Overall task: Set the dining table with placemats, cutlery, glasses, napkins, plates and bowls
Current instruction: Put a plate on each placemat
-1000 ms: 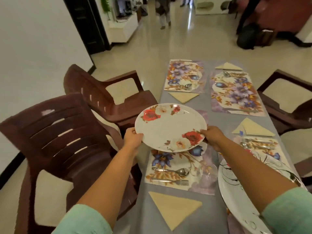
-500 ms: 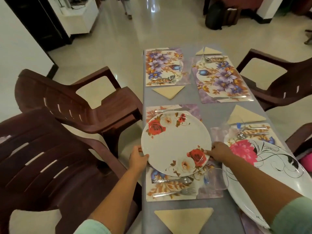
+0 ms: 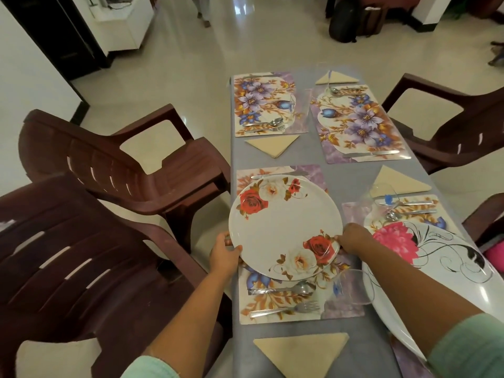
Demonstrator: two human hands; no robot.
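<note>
- Both hands grip the rose plate [image 3: 285, 227]: left hand [image 3: 224, 253] curled on its near-left rim, right hand [image 3: 351, 238] pinching the right rim.
- The plate has come down from chest height to just over the near-left placemat [image 3: 275, 306], between knife [image 3: 278, 175] and spoon [image 3: 283, 290]; likely about to be set down.
- Whether it touches the mat is unclear.
- The big plate [image 3: 450, 268] at right is cut off by the right arm.
- The far placemats [image 3: 261, 105] carry no plates.

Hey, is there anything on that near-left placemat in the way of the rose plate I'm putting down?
Nothing visible. The round white rose-patterned plate hangs over the floral placemat's middle; the knife lies beyond it, the spoon and fork nearer you.
</note>
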